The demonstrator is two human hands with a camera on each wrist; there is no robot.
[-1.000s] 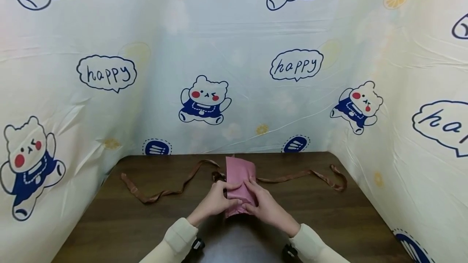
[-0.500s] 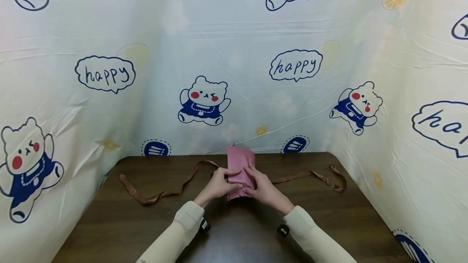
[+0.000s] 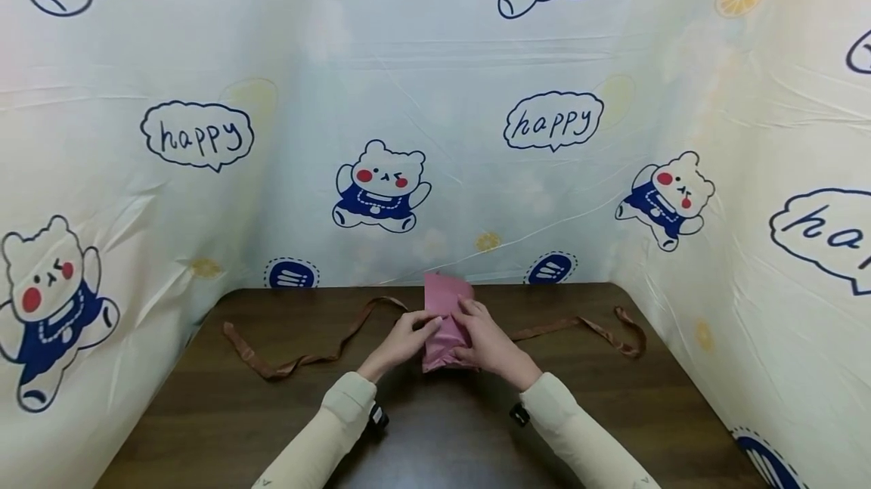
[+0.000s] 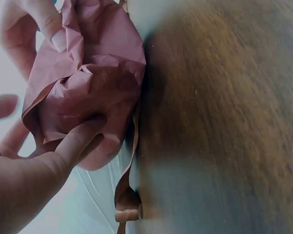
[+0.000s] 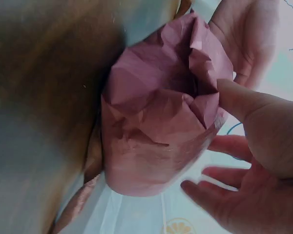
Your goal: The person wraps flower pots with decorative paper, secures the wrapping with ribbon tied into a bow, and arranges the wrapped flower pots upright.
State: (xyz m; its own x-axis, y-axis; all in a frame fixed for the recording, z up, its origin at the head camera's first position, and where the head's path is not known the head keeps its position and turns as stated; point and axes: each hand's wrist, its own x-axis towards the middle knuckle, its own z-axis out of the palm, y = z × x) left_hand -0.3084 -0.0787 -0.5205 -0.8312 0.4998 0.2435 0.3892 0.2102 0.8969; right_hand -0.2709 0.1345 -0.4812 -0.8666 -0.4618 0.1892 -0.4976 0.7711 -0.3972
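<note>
Head view: left hand point(image 3: 403, 338) has apparently raised its thumb along pink packet point(image 3: 447, 335).

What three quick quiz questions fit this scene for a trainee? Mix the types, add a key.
1. Multiple choice: where does the brown ribbon show on the dark table, relative to the pink paper package?
a) Only to its left
b) Out to both sides
c) Rolled up on top of it

2. True or false: only the right hand touches the package.

3. Fill the gap: the two whole speech bubbles on the backdrop read "____".

Key:
1. b
2. False; the left hand touches it too.
3. happy
</note>
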